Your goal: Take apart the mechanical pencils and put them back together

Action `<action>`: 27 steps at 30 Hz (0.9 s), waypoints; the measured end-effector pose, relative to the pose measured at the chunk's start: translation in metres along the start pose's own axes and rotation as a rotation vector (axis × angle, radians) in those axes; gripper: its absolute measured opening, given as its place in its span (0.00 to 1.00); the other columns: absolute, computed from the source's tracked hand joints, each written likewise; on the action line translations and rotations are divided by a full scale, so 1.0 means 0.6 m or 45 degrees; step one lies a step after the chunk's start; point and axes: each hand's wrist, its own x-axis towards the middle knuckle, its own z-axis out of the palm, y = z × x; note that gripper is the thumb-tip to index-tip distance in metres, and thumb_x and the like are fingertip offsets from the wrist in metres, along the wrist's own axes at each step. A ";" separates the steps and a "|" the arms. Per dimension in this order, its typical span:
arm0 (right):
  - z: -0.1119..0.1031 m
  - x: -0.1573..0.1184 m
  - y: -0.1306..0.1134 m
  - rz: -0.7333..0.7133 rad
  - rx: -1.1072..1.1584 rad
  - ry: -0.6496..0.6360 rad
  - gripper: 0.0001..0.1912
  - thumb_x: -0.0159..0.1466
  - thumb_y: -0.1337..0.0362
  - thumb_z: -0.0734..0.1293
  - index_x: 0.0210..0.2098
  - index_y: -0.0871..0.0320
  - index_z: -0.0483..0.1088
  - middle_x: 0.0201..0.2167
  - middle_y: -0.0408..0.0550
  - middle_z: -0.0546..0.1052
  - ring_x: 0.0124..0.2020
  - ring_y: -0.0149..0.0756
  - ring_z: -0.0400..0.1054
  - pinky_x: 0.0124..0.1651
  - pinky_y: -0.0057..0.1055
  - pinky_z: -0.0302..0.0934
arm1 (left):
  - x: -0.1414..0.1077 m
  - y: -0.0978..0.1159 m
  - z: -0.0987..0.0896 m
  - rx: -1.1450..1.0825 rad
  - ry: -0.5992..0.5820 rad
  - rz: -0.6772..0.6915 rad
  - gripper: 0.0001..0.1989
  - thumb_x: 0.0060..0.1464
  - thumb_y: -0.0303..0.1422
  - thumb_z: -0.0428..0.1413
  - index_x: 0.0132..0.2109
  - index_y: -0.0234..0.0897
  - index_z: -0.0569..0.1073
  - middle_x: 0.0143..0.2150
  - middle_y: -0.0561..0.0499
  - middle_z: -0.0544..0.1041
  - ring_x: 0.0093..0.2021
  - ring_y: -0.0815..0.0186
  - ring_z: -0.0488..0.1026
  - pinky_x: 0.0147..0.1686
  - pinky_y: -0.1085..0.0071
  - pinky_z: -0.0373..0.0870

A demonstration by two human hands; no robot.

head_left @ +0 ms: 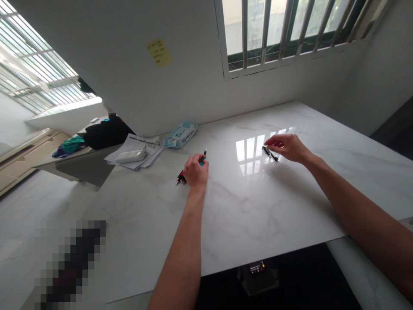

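Observation:
My left hand point(196, 172) is closed around a bundle of pens point(181, 177) just above or on the white marble table point(232, 219). Red and black ends stick out on its left side, and a black tip with a blue part shows beyond the fingers. To the right, my right hand point(287, 146) reaches in with thumb and fingers pinched at the upper end of a black pen point(270, 154). Dark and clear parts show there, so more than one pen may lie together; I cannot tell. The pen slants over the window's reflection on the tabletop.
Behind my left hand lie a blue wipes packet point(181, 135), papers point(150, 159) and a white device point(131, 156). A yellow note point(159, 52) is stuck on the wall. Dark clothing point(108, 132) lies at the left. A lit small screen point(257, 268) shows below the table's front edge.

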 end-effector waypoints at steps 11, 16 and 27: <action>0.075 -0.023 -0.080 0.025 0.255 -0.283 0.31 0.68 0.35 0.63 0.24 0.56 0.63 0.22 0.42 0.68 0.24 0.31 0.60 0.29 0.31 0.53 | -0.069 0.107 -0.008 -0.637 -0.229 0.566 0.18 0.64 0.26 0.54 0.59 0.41 0.76 0.47 0.49 0.76 0.33 0.70 0.73 0.41 0.72 0.72; 0.086 -0.028 -0.086 0.016 0.334 -0.327 0.33 0.68 0.34 0.60 0.23 0.56 0.62 0.21 0.41 0.64 0.24 0.31 0.57 0.29 0.31 0.50 | -0.093 0.126 -0.011 -0.676 -0.402 0.735 0.11 0.68 0.37 0.56 0.53 0.43 0.78 0.44 0.50 0.81 0.39 0.67 0.77 0.43 0.71 0.71; 0.105 -0.032 -0.091 -0.012 0.253 -0.106 0.30 0.70 0.43 0.63 0.20 0.56 0.57 0.19 0.38 0.54 0.23 0.29 0.48 0.27 0.31 0.43 | -0.096 0.136 -0.013 -0.605 -0.557 0.607 0.17 0.72 0.44 0.49 0.49 0.43 0.79 0.37 0.51 0.83 0.33 0.65 0.77 0.35 0.71 0.64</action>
